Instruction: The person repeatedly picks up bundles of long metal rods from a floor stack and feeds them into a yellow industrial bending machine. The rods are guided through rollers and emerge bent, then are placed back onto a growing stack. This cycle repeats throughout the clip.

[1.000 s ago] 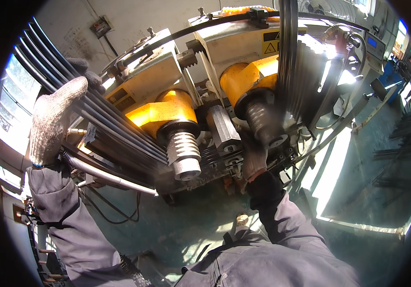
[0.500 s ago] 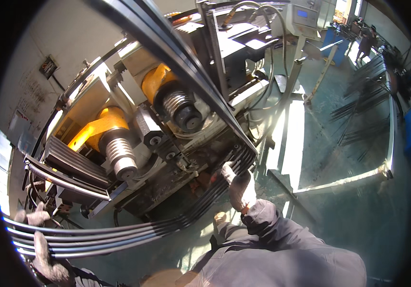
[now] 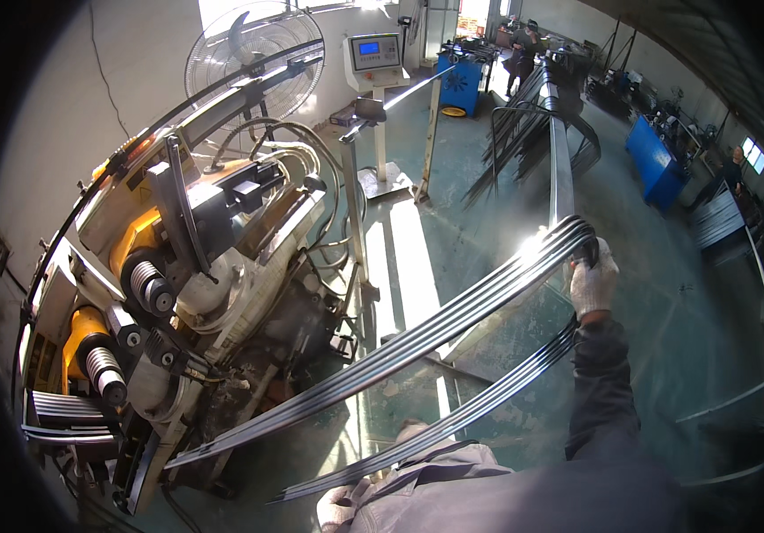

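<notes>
My right hand [image 3: 593,277], in a whitish work glove, is closed around the bend of several dark, shiny metal rods [image 3: 453,322]. These are folded into a narrow U, with the bend at my hand. Both legs slope down to the left: the upper one toward the foot of the machine, the lower one across the front of my body. At the lower edge, my left hand [image 3: 336,508], also gloved, is close to my clothing, beneath the lower leg's end. Its fingers are mostly hidden.
At the left stands a bending machine [image 3: 222,306] with orange arms and ribbed rollers. Behind it are a fan [image 3: 256,62] and a control box [image 3: 376,53] on a post. A metal rack beam [image 3: 560,169] carries dark bent rods. Two people are far off; blue machines [image 3: 657,164] stand right.
My view has turned right. The rods have swung away from above the machine, to the right, with my right hand on their bend. My left hand has come off them and moved toward my body.
</notes>
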`<state>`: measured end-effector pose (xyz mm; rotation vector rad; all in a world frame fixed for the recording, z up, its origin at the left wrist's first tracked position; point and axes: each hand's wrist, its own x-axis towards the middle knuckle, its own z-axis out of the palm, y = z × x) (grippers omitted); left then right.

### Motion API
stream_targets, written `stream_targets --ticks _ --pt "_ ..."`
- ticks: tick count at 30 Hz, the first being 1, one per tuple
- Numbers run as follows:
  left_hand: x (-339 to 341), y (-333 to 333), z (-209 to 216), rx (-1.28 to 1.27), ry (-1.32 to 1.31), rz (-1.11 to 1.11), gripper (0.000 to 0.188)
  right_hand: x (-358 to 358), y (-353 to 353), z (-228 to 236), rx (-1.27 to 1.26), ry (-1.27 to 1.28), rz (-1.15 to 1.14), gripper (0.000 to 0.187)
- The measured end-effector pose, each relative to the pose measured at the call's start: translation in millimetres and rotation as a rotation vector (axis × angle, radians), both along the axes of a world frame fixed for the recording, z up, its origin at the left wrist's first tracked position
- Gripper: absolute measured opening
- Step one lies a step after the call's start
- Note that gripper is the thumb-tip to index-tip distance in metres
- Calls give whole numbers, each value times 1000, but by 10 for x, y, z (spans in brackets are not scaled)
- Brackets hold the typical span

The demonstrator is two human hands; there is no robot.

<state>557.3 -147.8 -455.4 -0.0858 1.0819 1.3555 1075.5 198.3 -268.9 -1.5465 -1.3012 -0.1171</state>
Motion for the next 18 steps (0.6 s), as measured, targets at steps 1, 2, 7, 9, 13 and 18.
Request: stream_targets --ticks 1,2,7,9,13,18 --pt "109 123 -26 -8 40 -8 49 305 196 39 18 -125 -86 20" --pt "159 237 -13 1 96 4 53 573 356 14 14 -241 -189 21" --pt "62 858 386 4 335 348 53 1295 1460 -316 -348 -590 -203 37" --pt "223 1055 533 112 404 349 47 1452 1922 -203 -404 -603 -170 33" --pt "880 1199 478 231 328 280 35 1180 2528 5 -368 -568 -258 30" --pt "1302 502 -42 259 237 265 31 -640 1014 -2194 -342 -432 608 30"
